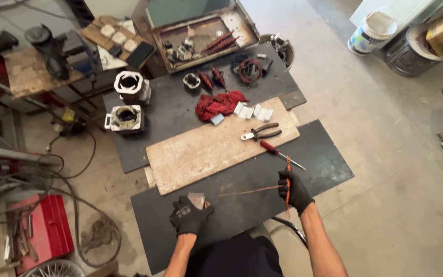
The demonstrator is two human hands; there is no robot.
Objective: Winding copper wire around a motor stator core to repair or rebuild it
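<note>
I have both hands gloved in black, well apart, working over the near edge of the dark mat point(262, 205). My right hand point(294, 191) is closed around a bundle of copper wire point(287, 177), held upright, with one thin strand running off it toward my left. My left hand point(189, 215) is pinched on a small pale wedge-shaped piece point(197, 199); I cannot tell whether the strand reaches it.

All other items are placed relative to the wooden board point(216, 149), which lies across the mat just beyond my hands. On its right end sit the pliers point(260, 133); a red-handled screwdriver point(279, 152) lies half off that end, just beyond my right hand. A red rag point(219, 104) and small white slips point(252, 111) lie at the board's far edge. Beyond the board's left end stand two metal motor housings point(128, 102).

Risks, as I judge them: the thin strand could kink or snap if my hands pull further apart. The screwdriver tip points toward my right wrist and could be knocked. Loose cables point(73, 195) on the floor left of the board could snag.
</note>
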